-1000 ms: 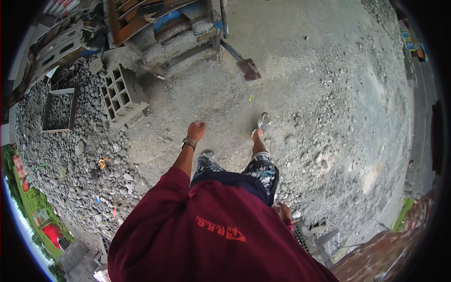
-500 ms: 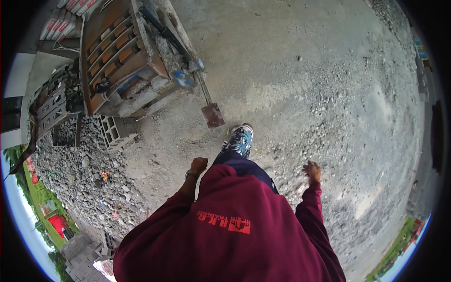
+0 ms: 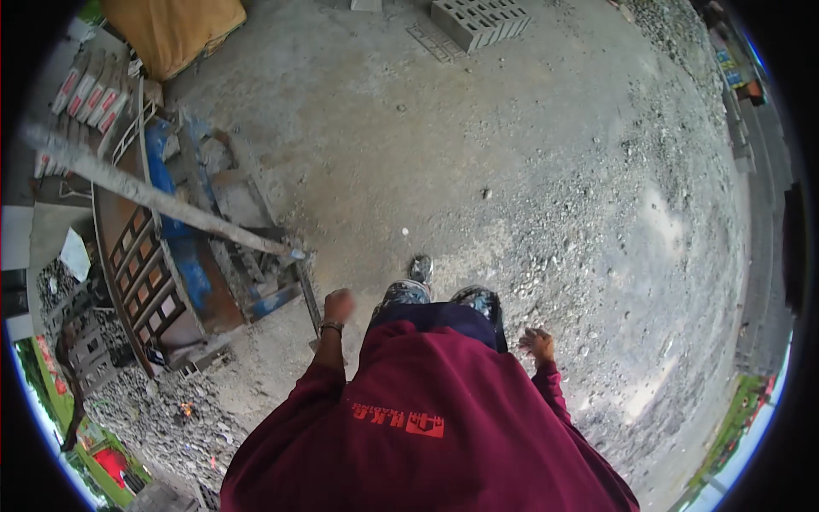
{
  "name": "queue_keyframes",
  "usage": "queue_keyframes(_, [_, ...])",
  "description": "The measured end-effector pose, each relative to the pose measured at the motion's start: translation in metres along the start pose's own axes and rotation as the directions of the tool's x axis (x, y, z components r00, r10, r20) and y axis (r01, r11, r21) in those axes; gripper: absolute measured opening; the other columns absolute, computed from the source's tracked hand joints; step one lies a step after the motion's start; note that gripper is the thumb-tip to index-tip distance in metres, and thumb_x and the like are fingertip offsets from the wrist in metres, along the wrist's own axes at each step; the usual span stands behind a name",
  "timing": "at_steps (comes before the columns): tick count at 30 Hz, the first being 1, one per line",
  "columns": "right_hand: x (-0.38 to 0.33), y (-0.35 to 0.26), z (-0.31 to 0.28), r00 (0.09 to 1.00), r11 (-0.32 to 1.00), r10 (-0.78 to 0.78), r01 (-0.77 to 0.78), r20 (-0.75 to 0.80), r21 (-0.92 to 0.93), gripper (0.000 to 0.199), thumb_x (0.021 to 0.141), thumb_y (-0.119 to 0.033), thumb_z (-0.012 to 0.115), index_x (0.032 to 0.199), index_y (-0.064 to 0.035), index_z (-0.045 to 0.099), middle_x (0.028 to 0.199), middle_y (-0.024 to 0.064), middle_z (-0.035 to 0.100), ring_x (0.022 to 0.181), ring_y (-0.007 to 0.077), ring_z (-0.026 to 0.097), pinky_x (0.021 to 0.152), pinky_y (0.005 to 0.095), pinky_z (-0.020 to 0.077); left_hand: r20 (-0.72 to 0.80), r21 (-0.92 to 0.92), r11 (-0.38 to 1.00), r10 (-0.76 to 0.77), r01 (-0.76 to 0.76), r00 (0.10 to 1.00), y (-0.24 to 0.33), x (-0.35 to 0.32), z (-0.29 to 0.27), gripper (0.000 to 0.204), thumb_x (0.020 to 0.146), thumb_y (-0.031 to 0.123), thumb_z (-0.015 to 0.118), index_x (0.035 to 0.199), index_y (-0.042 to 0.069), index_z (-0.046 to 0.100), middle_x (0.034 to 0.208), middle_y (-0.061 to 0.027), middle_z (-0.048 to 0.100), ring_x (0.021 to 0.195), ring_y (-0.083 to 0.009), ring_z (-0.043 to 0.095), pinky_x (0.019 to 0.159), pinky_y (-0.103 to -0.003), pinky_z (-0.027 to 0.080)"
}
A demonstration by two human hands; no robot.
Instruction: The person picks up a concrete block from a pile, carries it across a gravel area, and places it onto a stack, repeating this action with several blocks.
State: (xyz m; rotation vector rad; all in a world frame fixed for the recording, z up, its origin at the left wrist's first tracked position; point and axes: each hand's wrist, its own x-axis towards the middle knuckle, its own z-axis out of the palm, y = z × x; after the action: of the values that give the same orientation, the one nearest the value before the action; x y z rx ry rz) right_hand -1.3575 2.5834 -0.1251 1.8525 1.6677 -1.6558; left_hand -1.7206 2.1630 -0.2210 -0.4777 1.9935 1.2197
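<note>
My left hand [image 3: 339,305], with a band at the wrist, hangs beside the metal frame's lower bar. It is smeared by motion and its fingers are hidden, with no object visible in it. My right hand [image 3: 537,341] hangs over the gravelly ground at my right side, fingers apart and holding nothing. The nearest large thing is a rusty, blue-painted metal machine [image 3: 192,277] with rows of rectangular slots, ahead and left. A long grey bar [image 3: 183,205] slants across it, ending not far from my left hand.
Stacked hollow concrete blocks [image 3: 482,24] stand far ahead, beside a flat metal grid [image 3: 435,43]. Filled sacks [image 3: 90,92] and a tan cover [image 3: 175,34] lie at the far left. Loose gravel [image 3: 162,410] spreads at near left; small stones dot the ground [image 3: 367,171].
I have walked forward, and the machine now sits nearer my left side. The long bar now crosses over it at a slant. Hollow blocks and the tan cover have come into view.
</note>
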Motion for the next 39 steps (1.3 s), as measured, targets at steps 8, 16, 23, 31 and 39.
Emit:
queue_keyframes(8, [0.153, -0.038, 0.007, 0.995, 0.986, 0.097, -0.095, 0.006, -0.139, 0.031, 0.088, -0.028, 0.057, 0.095, 0.0016, 0.063, 0.072, 0.0119, 0.067, 0.054, 0.0203, 0.063, 0.040, 0.0321, 0.0438, 0.043, 0.095, 0.977, 0.189, -0.192, 0.981, 0.294, 0.149, 0.106, 0.033, 0.087, 0.030, 0.053, 0.080, 0.000, 0.065, 0.066, -0.0059, 0.063, 0.058, -0.0151, 0.060, 0.054, -0.033, 0.048])
queue_keyframes(16, [0.372, -0.346, 0.009, 0.960, 0.979, 0.175, -0.146, 0.217, -0.144, 0.040, 0.090, -0.035, 0.057, 0.081, 0.0020, 0.066, 0.070, 0.0138, 0.069, 0.050, 0.0233, 0.065, 0.039, 0.0366, 0.0487, 0.053, 0.123, 0.991, -0.059, 0.052, 0.997, 0.444, 0.251, 0.194, 0.037, 0.087, 0.031, 0.055, 0.106, 0.000, 0.065, 0.084, -0.0118, 0.068, 0.068, -0.0203, 0.065, 0.055, -0.034, 0.049])
queue_keyframes(23, [0.505, -0.741, 0.010, 0.942, 0.938, -0.333, 0.328, 0.034, 0.108, 0.037, 0.087, -0.028, 0.059, 0.099, 0.0065, 0.064, 0.076, 0.0158, 0.067, 0.059, 0.0216, 0.064, 0.053, 0.0321, 0.0512, 0.093, -0.175, 0.968, -0.164, 0.179, 0.982, 0.560, 0.340, 0.176, 0.032, 0.089, 0.028, 0.055, 0.105, 0.001, 0.062, 0.084, -0.0105, 0.067, 0.065, -0.0192, 0.063, 0.051, -0.031, 0.047])
queue_keyframes(31, [0.653, -0.945, 0.073, 0.920, 0.915, -0.392, 0.387, 0.023, 0.111, 0.040, 0.088, -0.030, 0.059, 0.102, 0.0067, 0.065, 0.078, 0.0147, 0.068, 0.064, 0.0203, 0.065, 0.058, 0.0314, 0.0515, 0.048, 0.268, 0.936, -0.248, 0.227, 0.967, 0.764, 0.475, 0.223, 0.027, 0.087, 0.029, 0.052, 0.095, 0.005, 0.063, 0.084, -0.0071, 0.068, 0.067, -0.0170, 0.063, 0.052, -0.031, 0.046])
queue_keyframes(39, [0.776, -0.937, 0.156, 0.985, 0.987, 0.162, -0.161, 0.053, -0.028, 0.031, 0.086, -0.030, 0.058, 0.078, -0.0006, 0.067, 0.066, 0.0098, 0.068, 0.053, 0.0178, 0.066, 0.051, 0.0329, 0.0537, 0.131, 0.552, 0.833, -0.131, 0.038, 0.983, 0.965, 0.729, 0.261, 0.026, 0.088, 0.029, 0.053, 0.089, 0.007, 0.066, 0.079, -0.0061, 0.067, 0.065, -0.0160, 0.063, 0.053, -0.032, 0.047])
